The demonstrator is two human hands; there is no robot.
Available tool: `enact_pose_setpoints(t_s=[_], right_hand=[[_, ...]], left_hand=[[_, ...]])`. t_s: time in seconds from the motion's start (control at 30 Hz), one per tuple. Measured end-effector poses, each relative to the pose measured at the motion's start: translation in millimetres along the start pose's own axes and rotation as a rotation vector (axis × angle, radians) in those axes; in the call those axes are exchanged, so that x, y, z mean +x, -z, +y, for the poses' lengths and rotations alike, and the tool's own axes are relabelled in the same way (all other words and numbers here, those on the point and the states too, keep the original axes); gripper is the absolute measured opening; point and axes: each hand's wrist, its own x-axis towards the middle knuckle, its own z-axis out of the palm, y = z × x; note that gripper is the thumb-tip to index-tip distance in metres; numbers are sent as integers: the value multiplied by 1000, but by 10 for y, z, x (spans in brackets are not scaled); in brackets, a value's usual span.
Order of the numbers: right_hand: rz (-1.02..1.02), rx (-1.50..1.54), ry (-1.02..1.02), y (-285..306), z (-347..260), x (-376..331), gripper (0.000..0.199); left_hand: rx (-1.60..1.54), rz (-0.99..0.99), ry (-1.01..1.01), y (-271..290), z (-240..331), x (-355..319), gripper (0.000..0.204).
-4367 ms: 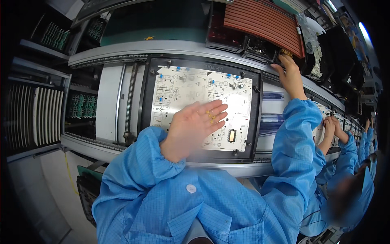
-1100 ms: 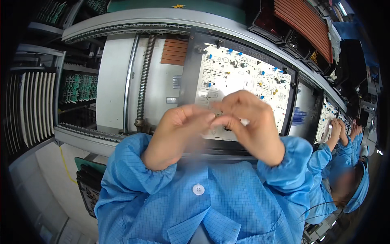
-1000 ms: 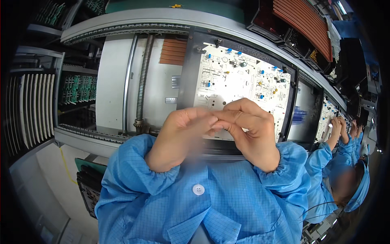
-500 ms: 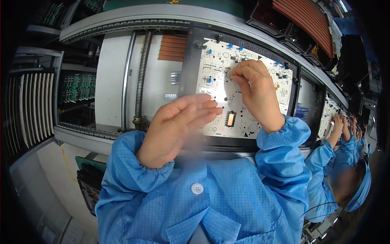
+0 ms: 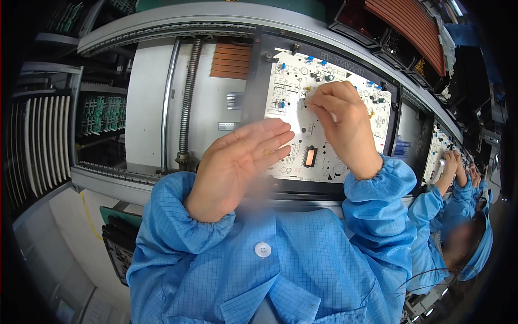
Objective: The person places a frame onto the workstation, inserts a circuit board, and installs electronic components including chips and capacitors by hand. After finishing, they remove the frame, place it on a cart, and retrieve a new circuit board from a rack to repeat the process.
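Note:
A white printed circuit board [image 5: 282, 127] lies in a black carrier frame [image 5: 256, 81], with small blue, yellow and dark green components standing on it. Over the board's middle my right hand [image 5: 345, 121] is closed in a pinch, thumb against forefinger, fingertips close to the surface; whatever sits between them is too small to make out. My left hand [image 5: 232, 164] is turned palm up with its fingers stretched, just over the board's left edge. A tiny yellowish piece [image 5: 267, 153] shows against its fingers. Near the board's lower edge sits a black transformer with a copper-coloured middle [image 5: 309, 157].
Conveyor rails run above and below the carrier, with a threaded rod [image 5: 189, 102] at the left. Racks of green boards [image 5: 102, 123] stand farther left. Orange-brown ribbed strips [image 5: 407, 29] lie at upper right. A co-worker's hands [image 5: 452, 164] are over another board at right.
My left hand has rolled to show more palm, its fingers more spread. The board and carrier appear slightly farther right in view. My right hand keeps its pinch over the same part of the board.

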Motion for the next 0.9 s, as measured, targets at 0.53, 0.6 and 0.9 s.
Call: enact_pose_setpoints(t_s=[0.53,0.6,0.9], right_hand=[[44,337,-133,271,-374,-478,16],[151,405,-365,388,-245,-615,14],[419,489,-706,696,97,-1019,11]], left_hand=[[993,397,-461,95,-33,-255,46],[764,340,-260,211,-119,-247,49],[652,-50,22,17,-337,-78,66]])
